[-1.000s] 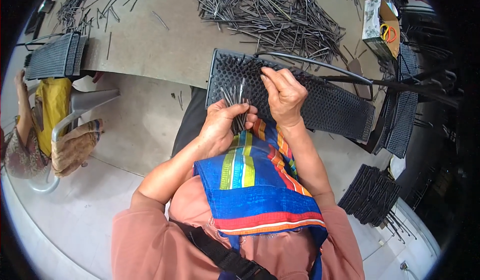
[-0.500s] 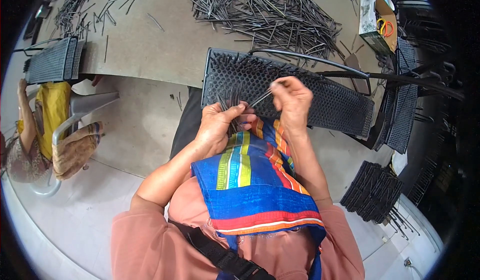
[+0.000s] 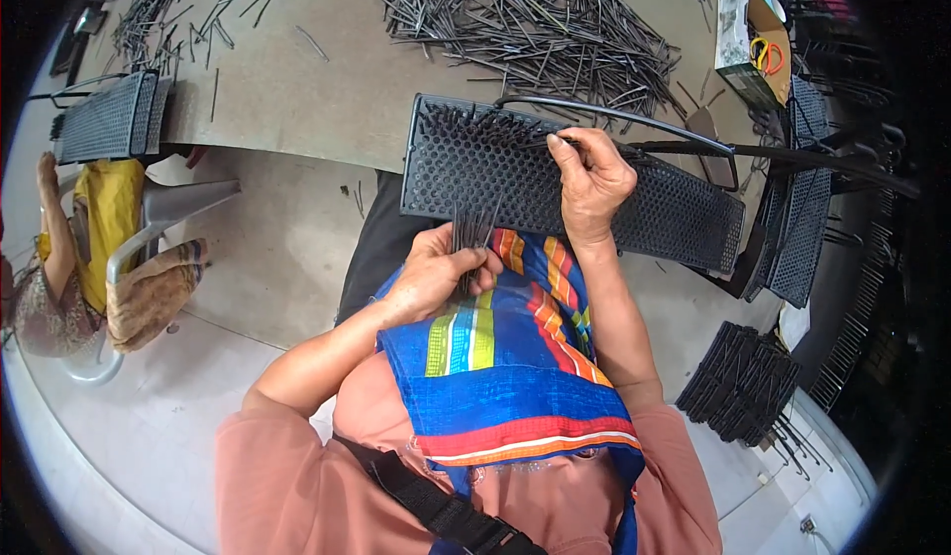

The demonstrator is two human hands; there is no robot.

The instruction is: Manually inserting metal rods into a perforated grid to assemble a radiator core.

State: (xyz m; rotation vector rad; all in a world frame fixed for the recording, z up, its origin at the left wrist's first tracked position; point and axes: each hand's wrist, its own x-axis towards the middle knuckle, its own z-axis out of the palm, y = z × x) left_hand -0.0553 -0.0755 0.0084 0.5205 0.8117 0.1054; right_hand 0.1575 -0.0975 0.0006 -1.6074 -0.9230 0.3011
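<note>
A bundle of thin black strips (image 3: pixel 474 226) stands up out of my left hand (image 3: pixel 433 276), whose fingers are closed round it, close to the panel's near edge. The black perforated panel (image 3: pixel 475 173) slopes in front of me, with rows of small holes. Short black strips (image 3: pixel 485 127) stick out of its holes along the far side. Thumb and fingers of my right hand (image 3: pixel 597 183) are pinched over the panel, right at the end of those rows. What they pinch looks like a thin black strip, mostly hidden by the fingers.
Behind the panel a large heap of black strips (image 3: pixel 535 30) covers part of the table (image 3: pixel 297 89). A dark metal bar (image 3: pixel 614 114) arches over the panel. At right are a box (image 3: pixel 733 40) with scissors (image 3: pixel 765 55) and a stack of black racks (image 3: pixel 738 382). Another person's arm (image 3: pixel 57 208) shows at left.
My right hand has moved from beside the left hand's bundle up and right to the panel's far rows. My left hand has dropped slightly, its bundle now more upright.
</note>
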